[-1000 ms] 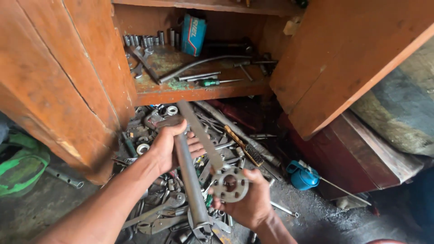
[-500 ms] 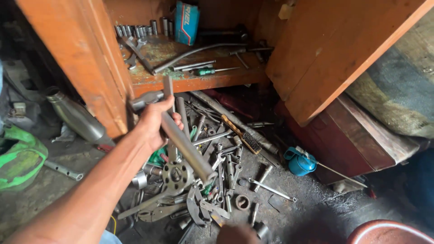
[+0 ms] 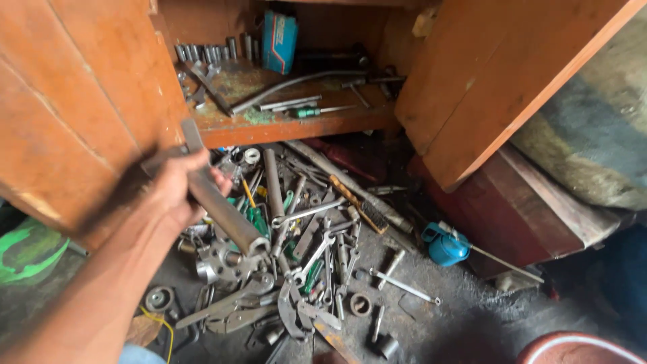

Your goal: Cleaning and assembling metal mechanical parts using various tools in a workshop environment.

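Observation:
My left hand (image 3: 176,191) grips a long grey metal bar (image 3: 222,202) near its upper end and holds it tilted over a heap of tools. The bar's thick lower end (image 3: 255,243) hangs just above a round metal flange (image 3: 222,263) in the heap. Wrenches (image 3: 317,249), pliers (image 3: 293,313) and screwdrivers with green handles (image 3: 256,219) lie under and beside it on the dark floor. My right hand is out of view.
An open orange wooden cabinet has doors left (image 3: 74,114) and right (image 3: 499,81). Its shelf (image 3: 296,125) carries sockets (image 3: 205,52), a blue box (image 3: 280,42) and a bent grey hose (image 3: 296,84). A blue oil can (image 3: 446,246) lies at right, a red rim (image 3: 579,347) at bottom right.
My right hand, which held the bar's flanged lower end, has let go and left the view. The left hand has swung the bar leftward; the view shifted.

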